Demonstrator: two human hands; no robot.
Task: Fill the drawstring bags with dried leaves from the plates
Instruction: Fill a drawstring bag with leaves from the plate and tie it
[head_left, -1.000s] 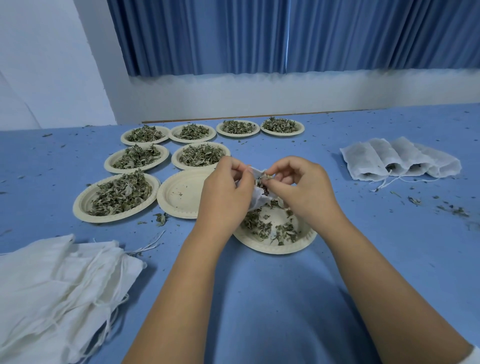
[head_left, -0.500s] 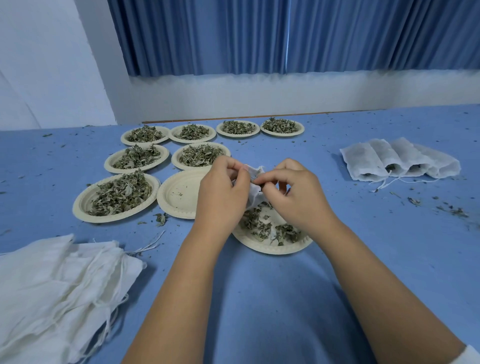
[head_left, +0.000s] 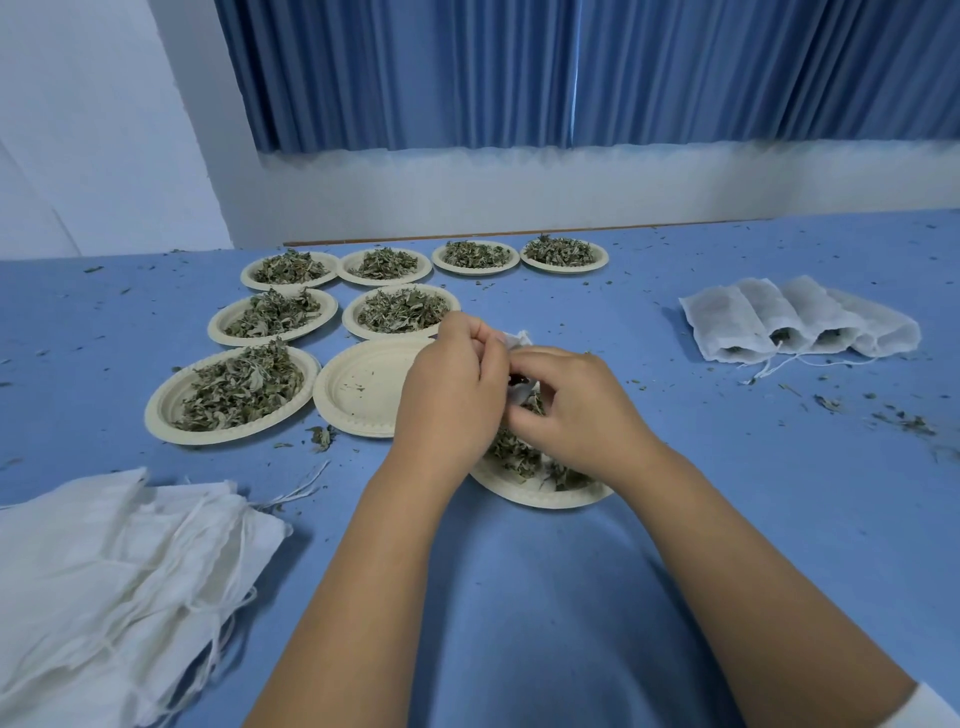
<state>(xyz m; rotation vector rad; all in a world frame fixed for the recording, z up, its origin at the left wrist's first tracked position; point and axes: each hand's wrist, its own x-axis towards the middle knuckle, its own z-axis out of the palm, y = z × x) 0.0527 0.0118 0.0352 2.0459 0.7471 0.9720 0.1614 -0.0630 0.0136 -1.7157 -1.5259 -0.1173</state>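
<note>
Both forearms are being held forward, converging. The white bag (head_left: 518, 340) is being pinched by the left hand (head_left: 452, 395) and gripped at its mouth by the curled right hand (head_left: 576, 410).

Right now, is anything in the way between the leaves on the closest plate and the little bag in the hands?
No, nothing visible is in the way. The left hand and the right hand hold the little bag right over that plate, so its leaves lie just below the bag.
</note>
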